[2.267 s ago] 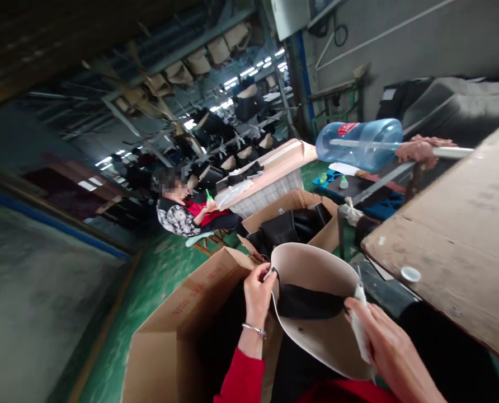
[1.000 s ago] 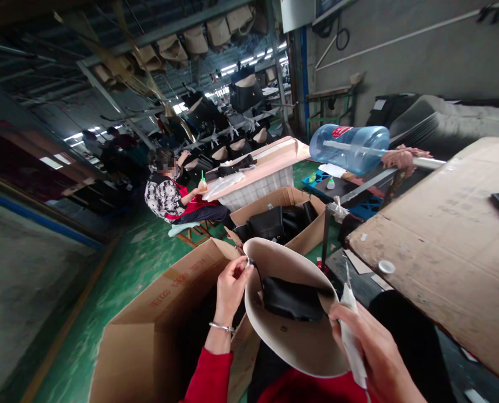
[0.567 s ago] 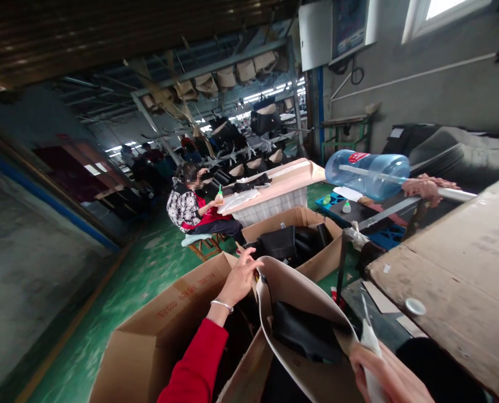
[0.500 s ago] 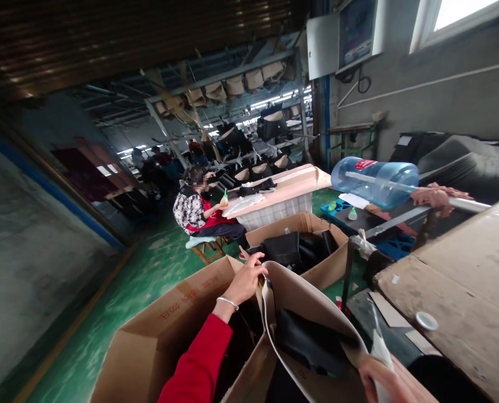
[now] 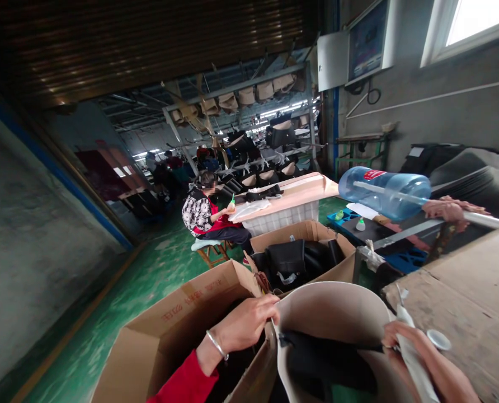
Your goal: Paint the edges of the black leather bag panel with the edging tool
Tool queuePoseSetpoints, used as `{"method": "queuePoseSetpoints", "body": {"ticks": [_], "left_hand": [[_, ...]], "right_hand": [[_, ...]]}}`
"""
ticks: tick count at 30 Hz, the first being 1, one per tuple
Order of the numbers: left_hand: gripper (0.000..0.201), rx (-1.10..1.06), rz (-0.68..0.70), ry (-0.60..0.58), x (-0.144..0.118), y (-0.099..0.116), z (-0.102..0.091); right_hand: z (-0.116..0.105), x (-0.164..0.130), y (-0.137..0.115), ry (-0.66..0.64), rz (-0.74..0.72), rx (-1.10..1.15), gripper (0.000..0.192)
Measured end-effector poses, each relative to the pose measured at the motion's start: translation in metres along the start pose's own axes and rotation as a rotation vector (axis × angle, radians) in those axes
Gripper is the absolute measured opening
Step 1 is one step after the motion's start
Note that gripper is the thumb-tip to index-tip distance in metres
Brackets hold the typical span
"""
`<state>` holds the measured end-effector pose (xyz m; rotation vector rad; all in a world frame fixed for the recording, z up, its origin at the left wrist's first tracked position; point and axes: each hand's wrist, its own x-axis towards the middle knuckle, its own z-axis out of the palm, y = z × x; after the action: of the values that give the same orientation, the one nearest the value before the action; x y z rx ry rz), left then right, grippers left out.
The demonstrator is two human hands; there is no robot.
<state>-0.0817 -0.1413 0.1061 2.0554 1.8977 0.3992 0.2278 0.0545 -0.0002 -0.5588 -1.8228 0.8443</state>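
Observation:
An open, curved piece like a bag body (image 5: 337, 299), pale on its inner face, stands with its mouth toward me. A black part (image 5: 329, 358) lies inside it. My left hand (image 5: 247, 323), with a silver bangle and red sleeve, pinches its left edge. On the far side, the fingers of my right hand (image 5: 428, 358) close at its right edge. A whitish strip (image 5: 415, 361) passes across my right hand; where it attaches is hidden. Below my left hand is an open cardboard box (image 5: 191, 305), dark inside.
Another cardboard box (image 5: 345, 266) ahead holds black bags (image 5: 287, 257). A seated person (image 5: 210, 212) works at a pinkish-topped table (image 5: 300, 190). A cardboard-covered surface (image 5: 463, 296) lies right, below a blue water bottle (image 5: 386, 190). Bags hang on a rack (image 5: 243, 98) behind.
The pale piece has risen and its far wall now curves up more fully. My right hand has moved right and slightly up. The view has tilted, shifting the background right and down.

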Motion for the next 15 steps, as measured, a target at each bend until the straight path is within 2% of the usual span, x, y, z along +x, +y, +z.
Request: {"method": "queuePoseSetpoints", "body": {"ticks": [4,10,12,15], "left_hand": [[0.037,-0.066,-0.012,-0.013,-0.023,0.036,-0.021],[0.041,-0.040,-0.091,0.002,-0.072,0.094,-0.045],[0.039,-0.039,-0.100,0.012,-0.087,0.110,-0.042],[0.028,-0.014,-0.111,0.002,-0.095,0.118,-0.022]], "right_hand": [[0.010,0.028,0.001,-0.065,0.087,0.151,0.037],[0.041,0.067,-0.016,-0.276,0.007,0.324,0.031],[0.056,0.070,-0.018,-0.303,-0.007,0.334,0.033],[0.078,0.060,-0.013,-0.265,0.007,0.281,0.033]]}}
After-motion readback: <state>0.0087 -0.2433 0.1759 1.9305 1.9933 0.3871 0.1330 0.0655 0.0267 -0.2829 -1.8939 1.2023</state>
